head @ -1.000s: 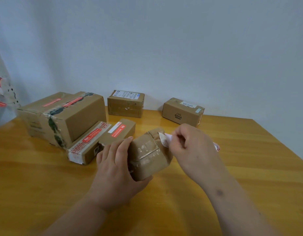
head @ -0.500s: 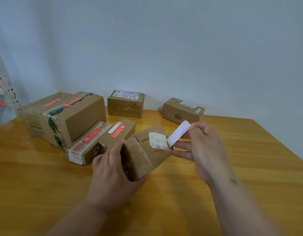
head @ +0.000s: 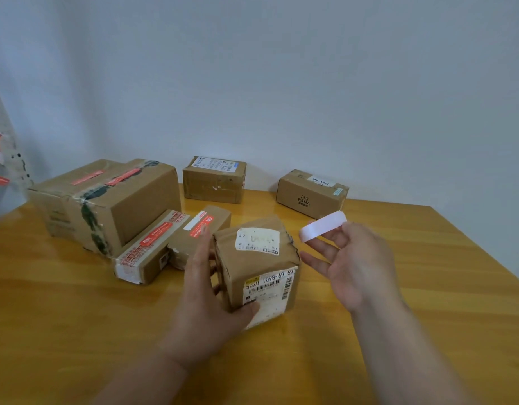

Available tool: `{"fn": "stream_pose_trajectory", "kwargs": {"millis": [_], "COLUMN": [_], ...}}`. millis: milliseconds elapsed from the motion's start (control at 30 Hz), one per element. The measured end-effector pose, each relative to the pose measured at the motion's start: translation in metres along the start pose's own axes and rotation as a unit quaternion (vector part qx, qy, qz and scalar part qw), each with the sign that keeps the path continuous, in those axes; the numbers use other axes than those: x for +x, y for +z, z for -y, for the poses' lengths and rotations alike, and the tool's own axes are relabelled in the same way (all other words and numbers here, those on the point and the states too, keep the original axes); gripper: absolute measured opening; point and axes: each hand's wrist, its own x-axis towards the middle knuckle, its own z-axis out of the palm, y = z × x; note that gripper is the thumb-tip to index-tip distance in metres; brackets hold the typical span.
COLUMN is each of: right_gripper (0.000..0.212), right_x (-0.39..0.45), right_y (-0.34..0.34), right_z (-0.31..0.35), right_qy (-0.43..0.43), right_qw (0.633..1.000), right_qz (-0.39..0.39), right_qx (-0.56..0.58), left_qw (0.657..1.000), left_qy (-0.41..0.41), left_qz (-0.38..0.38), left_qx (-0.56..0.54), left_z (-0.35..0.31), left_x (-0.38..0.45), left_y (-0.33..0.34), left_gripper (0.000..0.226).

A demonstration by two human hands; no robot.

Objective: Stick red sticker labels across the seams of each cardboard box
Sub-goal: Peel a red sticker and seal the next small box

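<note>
on the wooden table [head: 77,317], near its middle, the left hand [head: 205,299] grips a small cardboard box [head: 258,267], sealed, contents hidden. just right of it, the right hand [head: 354,264] pinches a sticker strip [head: 322,225], white side showing, other fingers loosely spread. five closed boxes sit behind.
</note>
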Motion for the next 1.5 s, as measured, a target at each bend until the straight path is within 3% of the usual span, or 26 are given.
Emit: {"fn": "stream_pose_trajectory", "kwargs": {"millis": [133,300,467,533,633,767,867,933,1033,1100,1267,1400,1500], "right_gripper": [0.024,0.025,0.022,0.022,0.027,0.021,0.017,0.017,0.020,0.021,0.018,0.011,0.019], "right_x": [-0.001,-0.002,-0.009,-0.012,-0.014,-0.017,-0.020,-0.021,-0.025,-0.030,-0.047,-0.046,-0.042], "right_y": [0.003,0.007,0.013,0.017,0.019,0.018,0.015,0.015,0.018,0.022,0.031,0.027,0.023], "right_z": [-0.008,-0.010,-0.010,-0.011,-0.013,-0.011,-0.007,-0.006,-0.010,-0.014,-0.025,-0.032,-0.035], "right_qy": [0.048,0.045,0.049,0.056,0.050,-0.002,-0.032,-0.053,-0.099,-0.144,-0.339,-0.434,-0.462], "right_qw": [0.997,0.996,0.995,0.995,0.996,0.997,0.994,0.990,0.977,0.957,0.839,0.756,0.713], "right_qz": [0.016,0.021,0.056,0.066,0.071,0.060,0.061,0.062,0.080,0.104,0.160,0.184,0.203], "right_qx": [0.055,0.068,0.068,0.057,0.025,-0.048,-0.087,-0.119,-0.173,-0.231,-0.394,-0.454,-0.487], "left_qw": [0.994,0.986,0.998,0.998,0.986,0.968,0.955,0.964,0.973,0.985,0.996,0.983,0.977], "left_qy": [-0.023,-0.035,-0.031,-0.041,-0.084,-0.121,-0.070,0.015,0.103,0.097,-0.038,-0.108,-0.137], "left_qz": [0.045,0.059,0.022,0.052,0.098,0.096,0.084,0.030,-0.056,-0.045,0.049,0.023,0.010], "left_qx": [-0.102,-0.152,-0.050,0.017,0.106,0.198,0.274,0.263,0.199,0.136,-0.069,-0.150,-0.165], "left_z": [-0.001,-0.005,-0.003,0.008,0.026,0.030,0.016,0.001,-0.035,-0.067,-0.104,-0.094,-0.090], "left_x": [0.001,0.000,-0.003,-0.007,-0.015,-0.015,-0.014,-0.014,-0.008,0.000,0.013,0.014,0.012], "left_y": [0.003,-0.006,-0.027,-0.033,-0.034,-0.033,-0.040,-0.044,-0.043,-0.036,-0.029,-0.029,-0.029], "left_gripper": [0.132,0.101,0.077,0.073,0.081,0.107,0.121,0.102,0.047,0.025,0.027,0.039,0.029]}}
